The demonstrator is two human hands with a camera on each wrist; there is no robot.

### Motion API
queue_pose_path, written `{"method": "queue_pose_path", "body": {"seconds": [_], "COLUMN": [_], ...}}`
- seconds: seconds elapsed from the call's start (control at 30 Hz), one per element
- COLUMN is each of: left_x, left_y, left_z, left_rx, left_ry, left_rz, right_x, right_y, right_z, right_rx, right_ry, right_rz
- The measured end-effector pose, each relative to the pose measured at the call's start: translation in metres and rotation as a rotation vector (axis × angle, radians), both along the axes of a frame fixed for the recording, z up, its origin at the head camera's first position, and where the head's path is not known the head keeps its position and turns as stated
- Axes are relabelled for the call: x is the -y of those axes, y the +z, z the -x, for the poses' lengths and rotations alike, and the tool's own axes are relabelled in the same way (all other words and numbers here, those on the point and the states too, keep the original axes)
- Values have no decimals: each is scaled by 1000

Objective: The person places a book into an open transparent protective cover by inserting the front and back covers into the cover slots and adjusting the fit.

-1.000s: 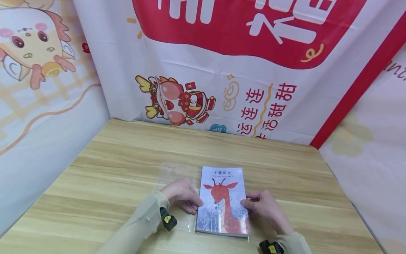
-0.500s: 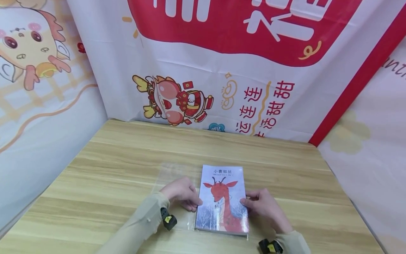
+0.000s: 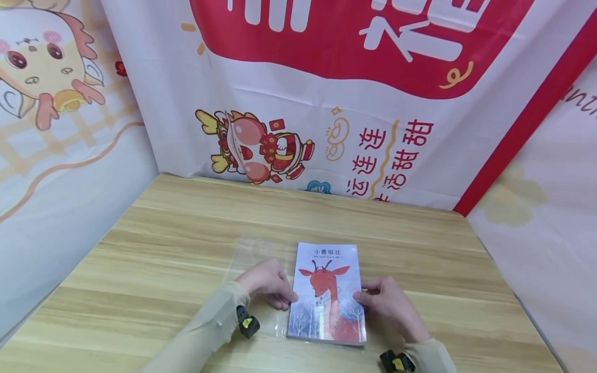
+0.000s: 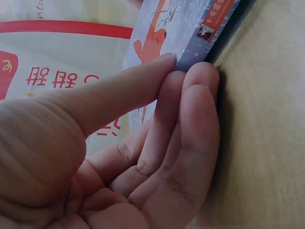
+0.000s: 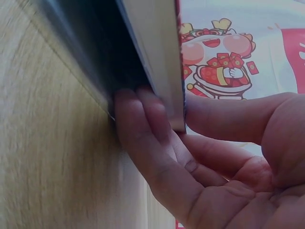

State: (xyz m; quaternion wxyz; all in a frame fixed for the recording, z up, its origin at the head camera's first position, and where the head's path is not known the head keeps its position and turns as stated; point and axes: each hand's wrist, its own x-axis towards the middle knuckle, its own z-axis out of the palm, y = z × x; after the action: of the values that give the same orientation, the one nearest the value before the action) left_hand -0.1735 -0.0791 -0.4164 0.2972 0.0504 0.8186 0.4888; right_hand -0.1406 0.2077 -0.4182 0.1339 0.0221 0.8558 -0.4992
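Observation:
A thick paperback book (image 3: 325,295) with a red deer on its pale blue cover lies face up near the front of the table. On its left, my left hand (image 3: 269,286) pinches the spine edge, thumb on the cover and curled fingers against the spine (image 4: 209,28). My right hand (image 3: 389,305) grips the opposite edge, its thumb on top and its fingertips under the pages (image 5: 164,62), where a dark gap shows below the book. A clear plastic sleeve (image 3: 249,254) is spread flat at the left, partly hidden by the left hand and the book.
The wood-grain table (image 3: 186,228) reaches back to a white and red printed cloth (image 3: 289,77). Printed cloths also hang along the left (image 3: 70,171) and right sides (image 3: 536,207). Each wrist wears a small black camera.
Both hands keep their hold on the book, which stays in place. The head view has shifted slightly, and the glare on the cover has moved a little.

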Motion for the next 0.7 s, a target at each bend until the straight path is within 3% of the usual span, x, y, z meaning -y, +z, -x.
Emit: {"method": "queue_pose_path", "body": {"seconds": [0.47, 0.7], "left_x": [-2, -2], "left_y": [4, 0], "left_z": [1, -1], "left_rx": [-4, 4], "left_ry": [-10, -1], "left_rz": [10, 0], "right_x": [-1, 4], "right_y": [1, 0], "right_z": [2, -1], "right_rx": [10, 0], "right_ry": [-28, -61], "right_rz": [-66, -101]}}
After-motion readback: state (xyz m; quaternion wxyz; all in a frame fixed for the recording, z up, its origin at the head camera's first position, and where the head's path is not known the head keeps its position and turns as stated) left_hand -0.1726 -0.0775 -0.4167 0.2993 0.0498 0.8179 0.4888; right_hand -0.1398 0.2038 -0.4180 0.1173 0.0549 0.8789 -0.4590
